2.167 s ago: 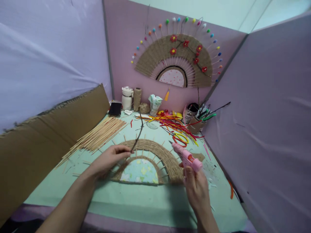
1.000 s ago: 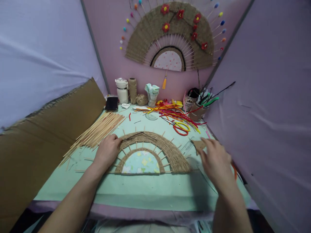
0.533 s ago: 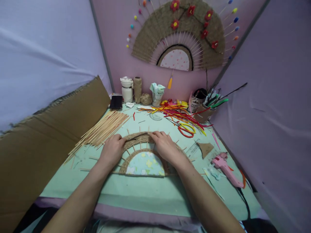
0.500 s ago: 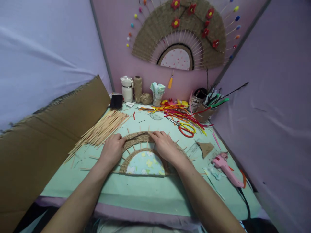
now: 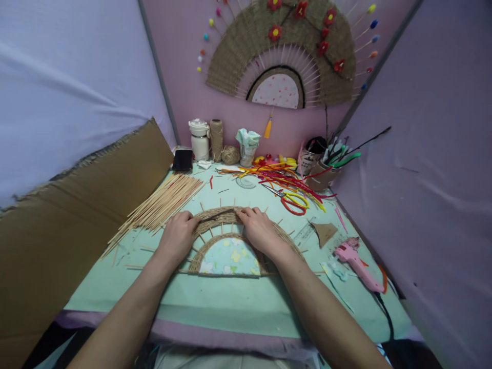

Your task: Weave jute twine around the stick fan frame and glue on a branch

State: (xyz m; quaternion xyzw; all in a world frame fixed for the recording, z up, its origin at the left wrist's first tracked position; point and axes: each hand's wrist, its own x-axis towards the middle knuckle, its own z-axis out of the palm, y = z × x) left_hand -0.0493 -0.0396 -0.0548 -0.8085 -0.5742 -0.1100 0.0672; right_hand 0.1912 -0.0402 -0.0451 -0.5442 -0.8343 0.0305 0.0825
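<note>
On the table lies a half-round fan of woven twine (image 5: 285, 237) with thin sticks radiating through it and a floral fabric half circle (image 5: 230, 258) at its centre. A thin dark twig (image 5: 217, 216) runs along the upper woven band. At the twig's left end, the fingers of my left hand (image 5: 178, 234) are closed and pressed to the band. My right hand (image 5: 258, 228) has its fingers closed over the other end. Both fingertips are partly hidden, and the twig's middle shows between them.
Bamboo sticks (image 5: 163, 202) lie to the left by a cardboard panel (image 5: 115, 177). Scissors (image 5: 292, 203) and coloured pipe cleaners (image 5: 277, 177) are behind my right hand. A pink glue gun (image 5: 359, 266) with a cord sits at right, near a cardboard scrap (image 5: 323, 233). Twine rolls (image 5: 217, 141) stand at back.
Both hands stay in place on the fan with the twig between them. The whole view has shifted very slightly; nothing else visibly differs.
</note>
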